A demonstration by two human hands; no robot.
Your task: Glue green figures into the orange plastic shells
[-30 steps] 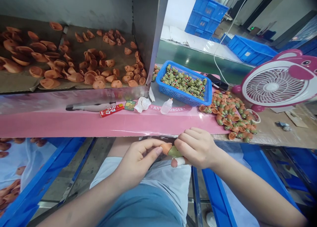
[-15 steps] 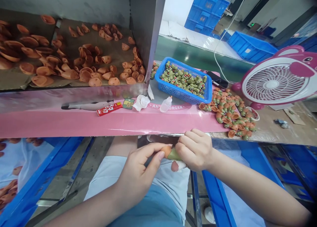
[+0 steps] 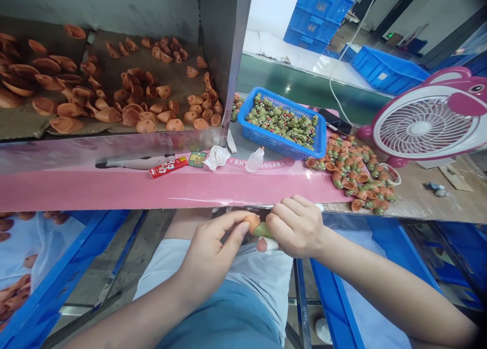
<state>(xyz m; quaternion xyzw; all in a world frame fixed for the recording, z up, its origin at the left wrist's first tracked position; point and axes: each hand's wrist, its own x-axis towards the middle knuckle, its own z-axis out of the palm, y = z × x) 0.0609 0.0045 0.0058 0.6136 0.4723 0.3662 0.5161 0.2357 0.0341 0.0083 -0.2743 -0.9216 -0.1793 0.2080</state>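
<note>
A: Hands?
B: Both narrow. L hand (image 3: 211,252) pinches orange part (image 3: 251,222), R hand (image 3: 297,226) grips green part (image 3: 263,230) of molded piece (image 3: 258,228), above lap (image 3: 224,308), just off table's (image 3: 190,192) near edge.
A: Risk?
B: Loose grip or slip, piece could drop off edge.

Left hand (image 3: 209,252) held raised, fingers (image 3: 228,224) curled inward, right hand (image 3: 299,227) placed close beside it, fingers (image 3: 291,212) bent over, left forearm (image 3: 129,313) and right forearm (image 3: 388,293) angled inward.
</note>
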